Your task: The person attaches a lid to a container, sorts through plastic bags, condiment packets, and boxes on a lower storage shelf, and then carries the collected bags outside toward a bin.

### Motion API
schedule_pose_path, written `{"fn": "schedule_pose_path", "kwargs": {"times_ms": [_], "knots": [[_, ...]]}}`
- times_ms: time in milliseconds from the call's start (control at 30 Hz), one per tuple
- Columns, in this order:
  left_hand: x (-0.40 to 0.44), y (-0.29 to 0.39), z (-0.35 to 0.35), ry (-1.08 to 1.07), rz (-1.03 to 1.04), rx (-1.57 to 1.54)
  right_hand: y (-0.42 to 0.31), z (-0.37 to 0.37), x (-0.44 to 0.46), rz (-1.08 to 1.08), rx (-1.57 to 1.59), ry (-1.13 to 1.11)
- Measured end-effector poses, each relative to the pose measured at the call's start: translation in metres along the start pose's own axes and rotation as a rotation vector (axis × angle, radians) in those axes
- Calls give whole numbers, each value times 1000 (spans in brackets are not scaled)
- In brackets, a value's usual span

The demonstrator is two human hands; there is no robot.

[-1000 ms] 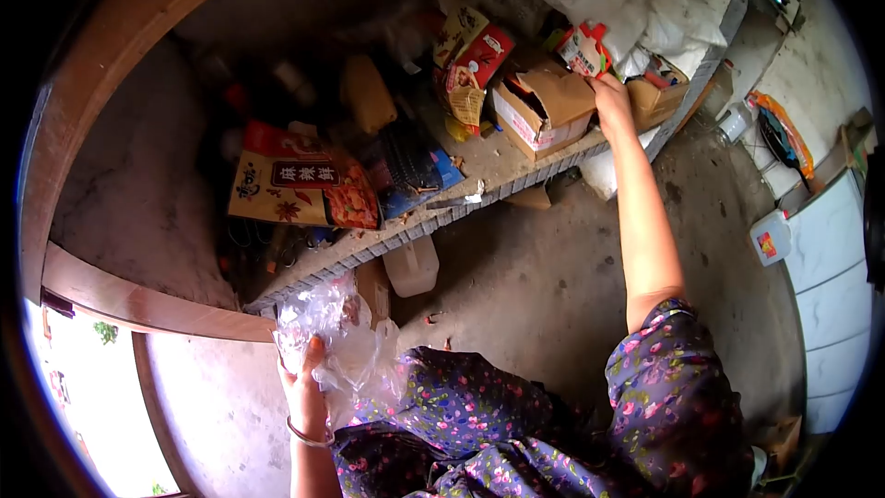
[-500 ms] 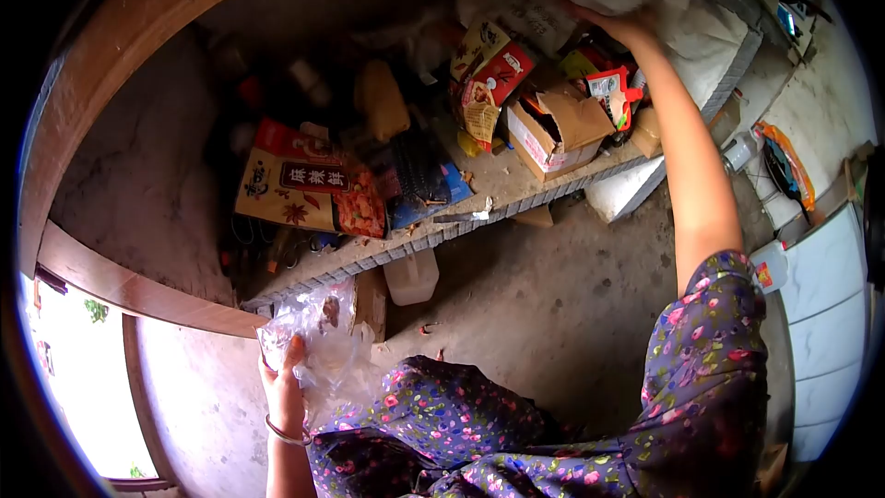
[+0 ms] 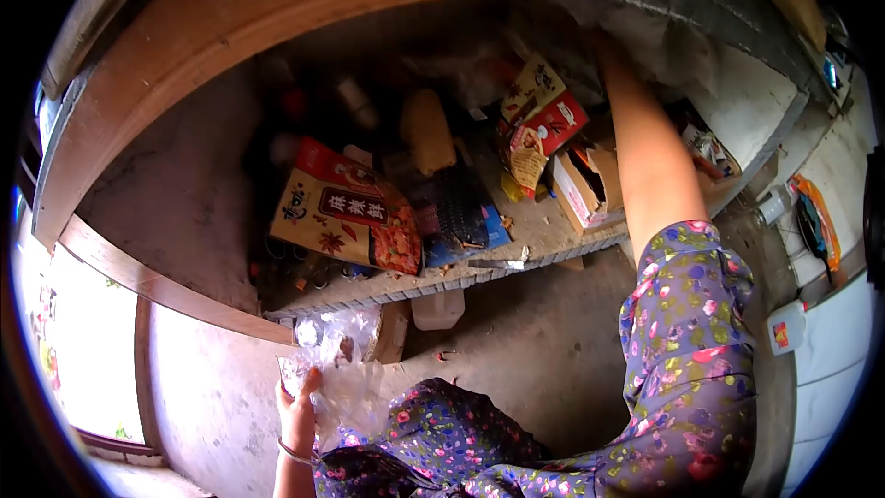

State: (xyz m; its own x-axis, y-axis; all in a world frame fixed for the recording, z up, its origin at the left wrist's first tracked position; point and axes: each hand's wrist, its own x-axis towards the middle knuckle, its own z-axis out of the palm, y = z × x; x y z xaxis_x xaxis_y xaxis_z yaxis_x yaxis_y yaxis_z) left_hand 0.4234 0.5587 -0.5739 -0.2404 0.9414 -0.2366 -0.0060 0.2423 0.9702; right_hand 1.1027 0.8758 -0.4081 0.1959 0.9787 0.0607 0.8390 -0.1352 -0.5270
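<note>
My left hand is closed on a crinkled clear plastic bag with a small dark thing showing through it, low at the left in front of the shelf. My right forearm reaches deep into the back of the shelf. The hand at its end is lost in shadow near a crumpled pale plastic sheet, and its fingers do not show. Beside that arm are an open cardboard box and a red and tan food packet.
A large red and tan seasoning packet leans at the left on the shelf. Behind it stands a yellowish container. Below are a translucent plastic jug and a cardboard box. A wooden edge arches overhead.
My right arm has pushed deeper into the shelf, and its hand has passed into shadow. The view has shifted, so the shelf contents sit lower and further right. My left hand still holds the bag.
</note>
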Motion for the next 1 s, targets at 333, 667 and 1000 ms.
{"fn": "schedule_pose_path", "kwargs": {"times_ms": [333, 667, 1000], "knots": [[7, -28, -30, 66, -28, -57, 25, 3, -45, 60, 249, 24], [-1, -30, -24, -60, -4, -167, 47, -29, -66, -11, 1449, 355], [1, -45, -56, -91, -18, -218, 14, -44, -224, -625, 1709, 802]]}}
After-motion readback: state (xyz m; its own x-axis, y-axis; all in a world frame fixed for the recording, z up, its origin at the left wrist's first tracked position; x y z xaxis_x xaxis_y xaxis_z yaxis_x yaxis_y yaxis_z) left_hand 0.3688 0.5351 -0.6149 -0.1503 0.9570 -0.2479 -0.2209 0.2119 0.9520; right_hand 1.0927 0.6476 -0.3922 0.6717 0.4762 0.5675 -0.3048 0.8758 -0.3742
